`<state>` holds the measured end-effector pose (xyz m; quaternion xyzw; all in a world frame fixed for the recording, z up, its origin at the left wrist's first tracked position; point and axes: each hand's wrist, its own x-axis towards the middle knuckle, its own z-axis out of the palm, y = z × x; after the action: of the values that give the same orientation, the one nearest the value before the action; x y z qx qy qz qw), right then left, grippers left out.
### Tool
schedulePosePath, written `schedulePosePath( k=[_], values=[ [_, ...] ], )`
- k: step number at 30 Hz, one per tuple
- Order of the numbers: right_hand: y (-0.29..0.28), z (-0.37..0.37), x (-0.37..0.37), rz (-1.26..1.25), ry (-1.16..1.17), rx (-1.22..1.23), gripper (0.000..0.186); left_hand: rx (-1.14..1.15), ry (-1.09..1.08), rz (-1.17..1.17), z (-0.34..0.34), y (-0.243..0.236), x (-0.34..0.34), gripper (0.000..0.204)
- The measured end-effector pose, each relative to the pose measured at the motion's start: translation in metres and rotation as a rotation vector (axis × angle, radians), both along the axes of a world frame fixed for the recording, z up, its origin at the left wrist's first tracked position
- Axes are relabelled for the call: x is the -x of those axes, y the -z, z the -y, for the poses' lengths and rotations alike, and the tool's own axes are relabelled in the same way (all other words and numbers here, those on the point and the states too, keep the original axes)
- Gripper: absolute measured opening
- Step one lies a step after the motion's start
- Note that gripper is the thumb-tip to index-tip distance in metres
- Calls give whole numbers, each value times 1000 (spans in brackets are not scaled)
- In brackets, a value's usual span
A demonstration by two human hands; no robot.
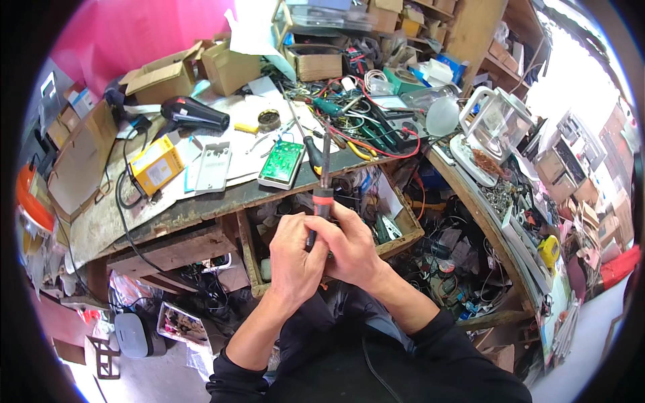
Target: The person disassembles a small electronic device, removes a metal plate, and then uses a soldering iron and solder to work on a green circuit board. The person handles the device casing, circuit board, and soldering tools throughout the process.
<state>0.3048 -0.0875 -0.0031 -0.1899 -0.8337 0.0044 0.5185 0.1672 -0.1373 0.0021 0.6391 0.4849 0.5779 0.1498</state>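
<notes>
Both my hands are closed together in front of me, above the pulled-out wooden drawer [396,245]. My left hand [293,255] and my right hand [351,247] wrap the dark handle of what looks like a soldering iron [325,181]. It points away from me, with a red and black collar and a metal shaft; the fingers hide most of the handle. Beyond it, a green circuit board [282,161] sits in a white casing on the bench. Beside the board lies a screwdriver [312,154] with a black and yellow handle. A white casing half [213,166] rests further left.
On the bench are a black hair dryer [195,113], a yellow box [156,164], cardboard boxes [232,66] and a tangle of cables and pliers [366,127]. A glass jug [497,121] stands on the right-hand bench. Loose parts [450,265] fill the space below it.
</notes>
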Motion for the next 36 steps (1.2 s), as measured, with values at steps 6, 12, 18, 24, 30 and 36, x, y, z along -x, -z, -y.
schedulePosePath(
  k=[6, 12, 18, 24, 30, 36],
  values=[
    [2, 5, -22, -34, -56, -135, 49, 38, 269, 44, 2, 1, 0, 48],
    [7, 5, -56, -248, 26, 26, 36, 133, 394, 38, 3, 16, 14, 39],
    [20, -5, -89, -804, -415, 503, 35, 120, 183, 164, -15, 33, 16, 28],
    [34, -3, -109, -1126, -446, 1119, 23, 273, 111, 409, -19, 35, 11, 24],
    [51, -12, -110, -1120, -441, 1285, 15, 182, -33, 441, -26, 47, 6, 9],
    [50, -19, -99, -1092, -420, 1173, 20, 57, -142, 294, -28, 48, 4, 8]
  ],
)
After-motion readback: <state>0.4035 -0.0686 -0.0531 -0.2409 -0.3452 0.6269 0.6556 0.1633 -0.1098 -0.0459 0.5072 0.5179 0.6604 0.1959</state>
